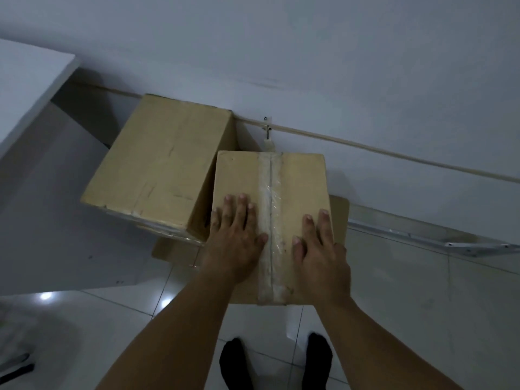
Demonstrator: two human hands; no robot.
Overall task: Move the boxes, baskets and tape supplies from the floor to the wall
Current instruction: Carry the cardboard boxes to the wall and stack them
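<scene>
A taped brown cardboard box (298, 175) stands close to the white wall (309, 52), a strip of clear tape running down its top seam. My left hand (235, 235) lies flat on the box top, left of the tape. My right hand (319, 249) lies flat to the right of the tape, fingers spread. A second, larger cardboard box (157, 161) stands to the left, touching the wall and stacked on other cardboard. More cardboard (339, 218) shows beneath the taped box. No baskets or tape rolls are in view.
A white table or shelf (25, 88) juts in at the upper left. A cable (394, 154) runs along the wall base. A metal rail (422, 237) lies on the floor at right. My feet in black socks (236, 364) stand on white tiles.
</scene>
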